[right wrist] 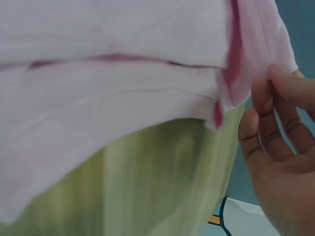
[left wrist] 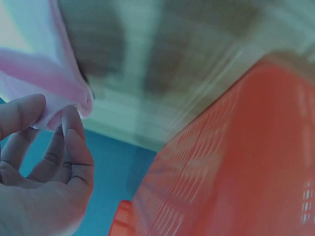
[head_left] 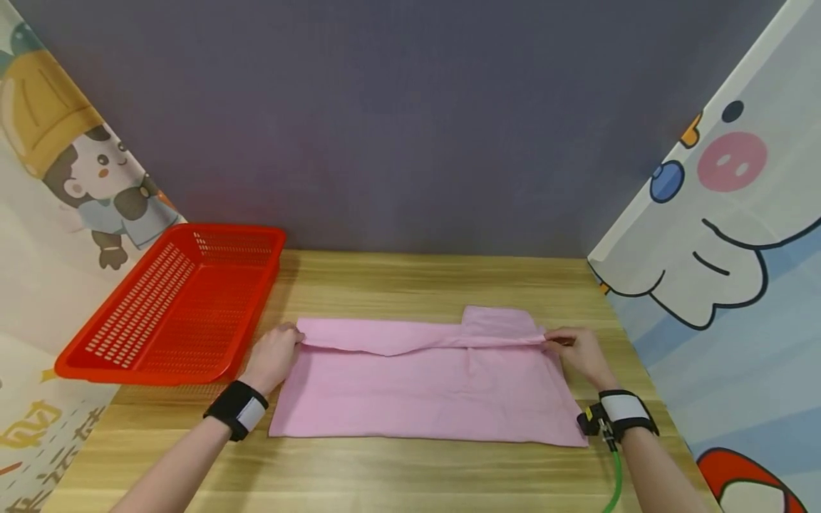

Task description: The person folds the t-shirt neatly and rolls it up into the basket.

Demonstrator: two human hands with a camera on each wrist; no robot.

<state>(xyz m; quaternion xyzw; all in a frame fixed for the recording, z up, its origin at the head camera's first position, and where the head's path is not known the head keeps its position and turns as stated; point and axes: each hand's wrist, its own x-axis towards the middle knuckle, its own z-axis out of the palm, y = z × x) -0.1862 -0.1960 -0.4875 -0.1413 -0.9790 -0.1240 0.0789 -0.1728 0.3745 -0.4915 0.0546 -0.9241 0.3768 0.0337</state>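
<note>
The pink cloth [head_left: 398, 399] lies on the wooden surface [head_left: 410, 481], its near part spread fairly flat between the person's two wristbands. Beyond that, the left hand [head_left: 272, 358] pinches the left end of a narrow folded strip between thumb and fingers, and the right hand [head_left: 582, 353] pinches the strip's right end; the cloth is thus in both sets of fingers, the strip stretching between them. This looks like a folding step, though the wrist views are too close and soft to say which way the layer is turning. The next move seems to call for keeping both ends level and laying the strip down smoothly. Farther off, a flap of the cloth juts past the strip near the right hand, and a red basket [head_left: 192, 306] stands beyond the left hand.
</note>
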